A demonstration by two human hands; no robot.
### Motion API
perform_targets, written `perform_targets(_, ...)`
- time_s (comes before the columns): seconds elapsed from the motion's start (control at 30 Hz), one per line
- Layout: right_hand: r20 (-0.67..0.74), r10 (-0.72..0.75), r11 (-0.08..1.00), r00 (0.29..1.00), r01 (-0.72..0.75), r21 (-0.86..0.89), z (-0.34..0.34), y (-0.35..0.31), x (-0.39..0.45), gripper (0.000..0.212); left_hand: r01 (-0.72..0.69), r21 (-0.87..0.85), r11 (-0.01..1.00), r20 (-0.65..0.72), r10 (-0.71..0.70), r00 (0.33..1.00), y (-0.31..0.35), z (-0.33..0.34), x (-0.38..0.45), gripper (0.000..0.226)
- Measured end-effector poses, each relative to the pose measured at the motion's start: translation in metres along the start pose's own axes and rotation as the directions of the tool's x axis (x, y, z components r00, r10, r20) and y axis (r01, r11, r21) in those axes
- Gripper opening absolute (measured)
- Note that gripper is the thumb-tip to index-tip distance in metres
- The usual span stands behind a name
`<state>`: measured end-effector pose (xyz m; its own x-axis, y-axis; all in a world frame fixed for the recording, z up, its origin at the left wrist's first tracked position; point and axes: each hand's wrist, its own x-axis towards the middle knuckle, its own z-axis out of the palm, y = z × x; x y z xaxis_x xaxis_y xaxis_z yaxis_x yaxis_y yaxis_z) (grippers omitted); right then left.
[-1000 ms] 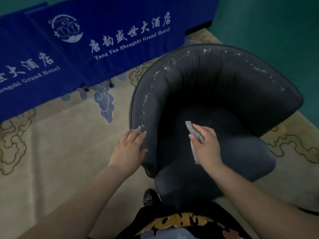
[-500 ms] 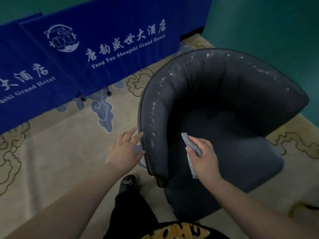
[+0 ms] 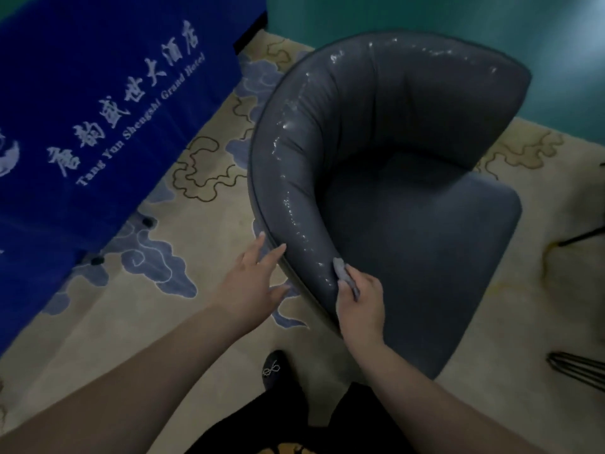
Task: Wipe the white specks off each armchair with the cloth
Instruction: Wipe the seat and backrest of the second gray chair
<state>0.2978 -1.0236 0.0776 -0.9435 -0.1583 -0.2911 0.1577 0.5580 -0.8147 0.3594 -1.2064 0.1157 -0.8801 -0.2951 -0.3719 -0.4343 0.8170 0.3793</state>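
You have a single view, from the camera on your head, tilted steeply down and a little forward, so your own forearms rise from the bottom edge and your shoe (image 3: 273,371) sits almost straight beneath the lens on the patterned carpet (image 3: 137,309). It stands close over the armchair (image 3: 409,191), near enough that the curved back and seat fill the middle and right of the frame, seen from above and from the chair's open front side. The wide angle also takes in the blue banner (image 3: 108,103) at upper left and the green wall (image 3: 491,14) along the top; no second view overlaps it.
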Motion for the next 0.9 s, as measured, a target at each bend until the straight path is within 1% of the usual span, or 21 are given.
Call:
perform_targets(0.03, -0.006, -0.062, 0.998, 0.998, 0.062, -0.009, 0.011, -0.011, 0.002, 0.032, -0.012, -0.004, 1.000, 0.015, 0.012, 1.000, 0.000, 0.000, 0.004, 0.075)
perform_targets(0.1, 0.048, -0.194, 0.977, 0.980, 0.198, -0.081, 0.029, -0.032, 0.004, 0.034, -0.022, -0.030, 0.999, 0.028, 0.023, 0.999, 0.001, 0.002, 0.013, 0.077)
perform_targets(0.13, 0.066, -0.226, 0.967, 0.972, 0.232, -0.110, 0.033, -0.036, 0.005, 0.035, -0.021, -0.056, 0.998, 0.025, 0.022, 0.999, 0.002, 0.002, 0.017, 0.078)
perform_targets(0.17, 0.050, -0.237, 0.962, 0.970, 0.241, -0.130, 0.032, -0.035, 0.004, 0.035, -0.022, -0.074, 0.997, 0.020, 0.023, 1.000, 0.002, 0.003, 0.021, 0.079)
perform_targets(0.2, -0.007, -0.230, 0.964, 0.973, 0.226, -0.142, 0.028, -0.028, 0.005, 0.034, -0.025, -0.079, 0.997, 0.016, 0.026, 1.000, 0.002, 0.003, 0.026, 0.079)
perform_targets(0.23, -0.080, -0.187, 0.974, 0.979, 0.174, -0.146, 0.020, -0.016, 0.005, 0.032, -0.026, -0.070, 0.997, 0.009, 0.027, 1.000, 0.000, 0.002, 0.030, 0.078)
perform_targets(0.27, -0.137, -0.099, 0.987, 0.986, 0.080, -0.141, 0.010, -0.002, 0.006, 0.030, -0.026, -0.053, 0.998, 0.002, 0.027, 1.000, -0.002, 0.002, 0.033, 0.078)
perform_targets(0.3, -0.153, 0.014, 0.992, 0.988, -0.033, -0.124, 0.001, 0.011, 0.006, 0.027, -0.030, -0.037, 0.999, -0.006, 0.030, 1.000, -0.004, 0.001, 0.035, 0.077)
perform_targets(0.33, -0.128, 0.109, 0.987, 0.986, -0.123, -0.105, -0.006, 0.020, 0.007, 0.025, -0.038, -0.025, 0.999, -0.015, 0.038, 0.999, -0.005, 0.000, 0.036, 0.077)
perform_targets(0.37, -0.090, 0.151, 0.982, 0.984, -0.159, -0.098, -0.008, 0.024, 0.008, 0.023, -0.049, -0.018, 0.999, -0.026, 0.049, 0.998, -0.007, -0.001, 0.038, 0.076)
perform_targets(0.43, -0.068, 0.114, 0.989, 0.991, -0.120, -0.085, 0.002, 0.015, 0.015, 0.021, -0.063, -0.009, 0.998, -0.040, 0.063, 0.997, -0.008, 0.000, 0.039, 0.077)
perform_targets(0.5, -0.078, 0.025, 0.997, 0.997, -0.030, -0.069, 0.022, -0.011, 0.023, 0.025, -0.064, -0.014, 0.998, -0.054, 0.063, 0.997, -0.008, 0.002, 0.039, 0.077)
perform_targets(0.6, -0.040, -0.108, 0.991, 0.993, 0.105, -0.079, 0.049, -0.042, 0.027, 0.031, -0.072, -0.017, 0.997, -0.074, 0.071, 0.995, -0.007, 0.005, 0.040, 0.077)
perform_targets(0.67, -0.047, -0.156, 0.983, 0.987, 0.150, -0.102, 0.048, -0.039, 0.024, 0.033, -0.091, 0.000, 0.996, -0.080, 0.091, 0.993, -0.010, 0.005, 0.041, 0.076)
perform_targets(0.7, -0.072, -0.142, 0.985, 0.987, 0.134, -0.106, 0.041, -0.030, 0.022, 0.033, -0.106, 0.004, 0.994, -0.081, 0.106, 0.991, -0.011, 0.005, 0.041, 0.076)
perform_targets(0.73, -0.096, -0.089, 0.990, 0.991, 0.077, -0.114, 0.032, -0.017, 0.022, 0.031, -0.120, 0.005, 0.993, -0.081, 0.120, 0.990, -0.013, 0.003, 0.042, 0.075)
perform_targets(0.77, -0.106, 0.003, 0.993, 0.994, -0.016, -0.117, 0.019, -0.003, 0.023, 0.027, -0.130, 0.006, 0.991, -0.079, 0.131, 0.988, -0.015, 0.002, 0.043, 0.074)
perform_targets(0.8, -0.103, 0.128, 0.986, 0.986, -0.138, -0.095, 0.006, 0.010, 0.023, 0.024, -0.140, 0.009, 0.990, -0.078, 0.141, 0.987, -0.017, 0.001, 0.043, 0.074)
perform_targets(0.87, -0.053, 0.362, 0.932, 0.931, -0.361, 0.027, -0.012, 0.028, 0.024, 0.023, -0.160, 0.019, 0.987, -0.073, 0.161, 0.984, -0.019, -0.001, 0.044, 0.073)
perform_targets(0.9, -0.030, 0.425, 0.904, 0.905, -0.423, 0.063, -0.014, 0.031, 0.026, 0.026, -0.170, 0.024, 0.985, -0.071, 0.171, 0.983, -0.020, -0.001, 0.044, 0.073)
